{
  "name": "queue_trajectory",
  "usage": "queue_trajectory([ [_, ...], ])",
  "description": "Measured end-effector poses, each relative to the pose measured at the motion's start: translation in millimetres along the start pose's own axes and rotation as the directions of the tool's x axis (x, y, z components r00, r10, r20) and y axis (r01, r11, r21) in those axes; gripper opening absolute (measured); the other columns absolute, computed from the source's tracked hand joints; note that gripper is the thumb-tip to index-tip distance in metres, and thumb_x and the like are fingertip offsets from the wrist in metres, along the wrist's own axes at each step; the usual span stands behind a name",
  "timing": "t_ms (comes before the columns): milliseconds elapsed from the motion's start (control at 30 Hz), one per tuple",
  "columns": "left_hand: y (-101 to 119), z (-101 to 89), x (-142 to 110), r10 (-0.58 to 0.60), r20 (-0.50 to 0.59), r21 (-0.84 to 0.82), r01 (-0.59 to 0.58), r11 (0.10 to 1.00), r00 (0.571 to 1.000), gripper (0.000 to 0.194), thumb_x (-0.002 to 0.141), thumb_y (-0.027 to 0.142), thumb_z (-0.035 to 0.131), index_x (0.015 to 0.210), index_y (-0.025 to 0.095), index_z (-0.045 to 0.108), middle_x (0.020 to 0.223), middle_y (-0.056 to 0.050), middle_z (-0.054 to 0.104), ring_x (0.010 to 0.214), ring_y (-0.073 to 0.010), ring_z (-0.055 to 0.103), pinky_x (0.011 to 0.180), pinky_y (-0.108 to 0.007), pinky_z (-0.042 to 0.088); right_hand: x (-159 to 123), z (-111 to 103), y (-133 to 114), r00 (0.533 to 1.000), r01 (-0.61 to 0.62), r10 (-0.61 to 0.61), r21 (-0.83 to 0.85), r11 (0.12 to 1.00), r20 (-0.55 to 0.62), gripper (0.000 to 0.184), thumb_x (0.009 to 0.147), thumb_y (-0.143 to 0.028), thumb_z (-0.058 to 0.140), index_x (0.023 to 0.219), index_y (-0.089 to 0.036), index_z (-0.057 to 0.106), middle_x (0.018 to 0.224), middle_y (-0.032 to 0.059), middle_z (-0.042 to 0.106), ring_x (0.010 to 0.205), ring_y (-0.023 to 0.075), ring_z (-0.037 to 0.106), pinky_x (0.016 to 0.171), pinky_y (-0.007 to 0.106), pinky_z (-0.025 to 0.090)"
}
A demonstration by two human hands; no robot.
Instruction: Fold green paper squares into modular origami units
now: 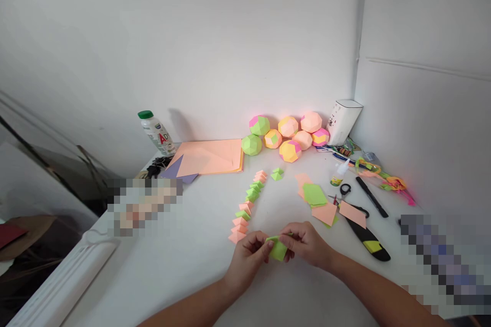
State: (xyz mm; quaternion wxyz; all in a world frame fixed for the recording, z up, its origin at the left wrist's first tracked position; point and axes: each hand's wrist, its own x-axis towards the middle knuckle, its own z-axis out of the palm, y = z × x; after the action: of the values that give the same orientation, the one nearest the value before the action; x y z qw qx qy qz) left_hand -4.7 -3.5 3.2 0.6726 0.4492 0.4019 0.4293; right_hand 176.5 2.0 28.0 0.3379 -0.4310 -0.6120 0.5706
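Note:
A small piece of green paper (pixel 278 251) is pinched between both hands over the near part of the table. My left hand (pixel 251 254) grips its left edge, thumb in front. My right hand (pixel 307 244) has thumb and fingers closed on its upper right side. Just beyond the left hand, a slanting row of folded paper pieces (pixel 246 208) in peach and green leads away. Two small green folded pieces (pixel 276 174) sit apart to the right of the row's far end. Cut green sheets (pixel 314 195) and peach sheets (pixel 324 213) lie loosely to the right.
Paper balls (pixel 290 150) are stacked against the wall beside a white container (pixel 344 122). A glue bottle (pixel 339 172), scissors (pixel 346 189), a box cutter (pixel 370 241) and a black pen (pixel 371 196) lie right. Large peach sheets (pixel 209 157) and a green-capped bottle (pixel 156 133) occupy the back left.

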Motion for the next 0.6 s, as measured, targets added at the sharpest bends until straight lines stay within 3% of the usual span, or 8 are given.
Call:
queue_trajectory([
  [467, 6.6, -2.5, -1.1, 0.021, 0.082, -0.063, -0.015, 0.998, 0.996, 0.030, 0.073, 0.039, 0.069, 0.059, 0.015, 0.056, 0.054, 0.002, 0.054, 0.054, -0.0103, 0.047, 0.054, -0.023, 0.037, -0.2, 0.9, -3.8, 0.999, -0.006, 0.002, 0.079, 0.997, 0.044, 0.031, 0.082, -0.041, 0.058, 0.074, -0.011, 0.065, 0.061, 0.0017, 0.060, 0.050, 0.0118, 0.061, 0.048, 0.021, 0.049],
  [600, 7.4, -0.9, -1.9, 0.020, 0.120, -0.064, -0.012, 0.998, 0.993, 0.030, 0.076, 0.040, 0.065, 0.064, 0.016, 0.054, 0.058, 0.002, 0.052, 0.056, -0.0106, 0.046, 0.055, -0.023, 0.037, 0.0, 0.2, -4.1, 0.999, 0.025, -0.026, 0.011, 1.000, 0.043, 0.032, 0.082, -0.040, 0.057, 0.073, -0.011, 0.066, 0.061, 0.0019, 0.060, 0.049, 0.0119, 0.061, 0.047, 0.020, 0.049],
])
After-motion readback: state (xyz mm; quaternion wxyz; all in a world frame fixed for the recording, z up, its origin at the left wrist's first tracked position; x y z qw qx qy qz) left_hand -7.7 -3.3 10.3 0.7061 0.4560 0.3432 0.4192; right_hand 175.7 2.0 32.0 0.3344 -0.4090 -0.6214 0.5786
